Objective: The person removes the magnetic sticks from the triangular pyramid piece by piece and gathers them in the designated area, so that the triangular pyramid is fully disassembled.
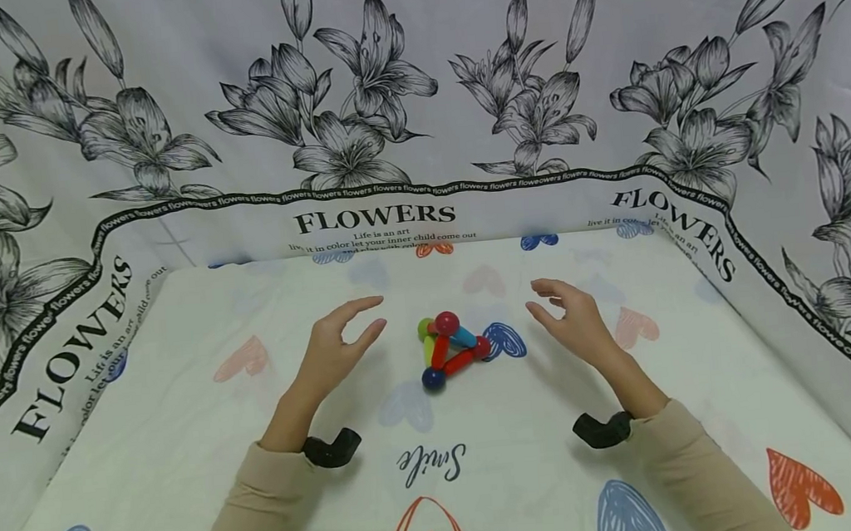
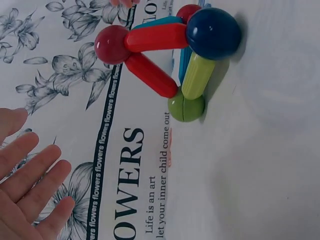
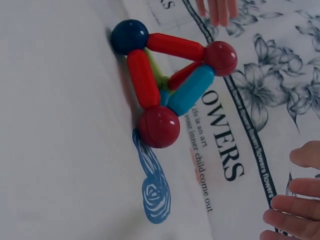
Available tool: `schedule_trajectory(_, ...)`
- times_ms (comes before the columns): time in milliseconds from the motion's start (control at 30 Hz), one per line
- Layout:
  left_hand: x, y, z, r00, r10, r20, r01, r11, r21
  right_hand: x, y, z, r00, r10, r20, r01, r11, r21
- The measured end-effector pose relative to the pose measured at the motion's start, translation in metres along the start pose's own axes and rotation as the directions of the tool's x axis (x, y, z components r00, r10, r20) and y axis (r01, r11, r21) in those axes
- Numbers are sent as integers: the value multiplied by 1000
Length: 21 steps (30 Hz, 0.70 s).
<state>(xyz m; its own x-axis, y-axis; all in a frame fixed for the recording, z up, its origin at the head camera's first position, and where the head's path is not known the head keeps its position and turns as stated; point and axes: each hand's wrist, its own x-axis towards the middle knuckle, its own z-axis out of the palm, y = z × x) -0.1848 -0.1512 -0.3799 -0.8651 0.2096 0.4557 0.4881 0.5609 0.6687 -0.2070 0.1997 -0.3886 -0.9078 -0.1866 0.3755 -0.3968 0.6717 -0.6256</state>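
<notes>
A small pyramid of sticks and balls [image 1: 449,349] stands on the white heart-print cloth [image 1: 487,477]. It has red, blue and green sticks joined by a dark blue ball [image 2: 213,33], red balls [image 3: 158,126] and a green ball [image 2: 185,107]. My left hand [image 1: 341,339] hovers to its left, fingers straight and relaxed, holding nothing. My right hand [image 1: 568,313] hovers to its right, fingers loosely spread, also empty. Neither hand touches the pyramid. In the left wrist view the fingers [image 2: 30,190] show at the lower left; in the right wrist view the fingertips [image 3: 295,210] show at the lower right.
Flower-print fabric walls [image 1: 385,135] with "FLOWERS" lettering enclose the cloth on the left, back and right. Printed hearts [image 1: 798,482] and the word "Smile" [image 1: 432,462] mark the cloth. Black wrist mounts [image 1: 331,450] sit on both wrists.
</notes>
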Motion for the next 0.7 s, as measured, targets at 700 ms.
schedule_trajectory(700,13,11,54,991,-5,136,27,987,-160,-3,-20,43,982,-23,189,-32,959,281)
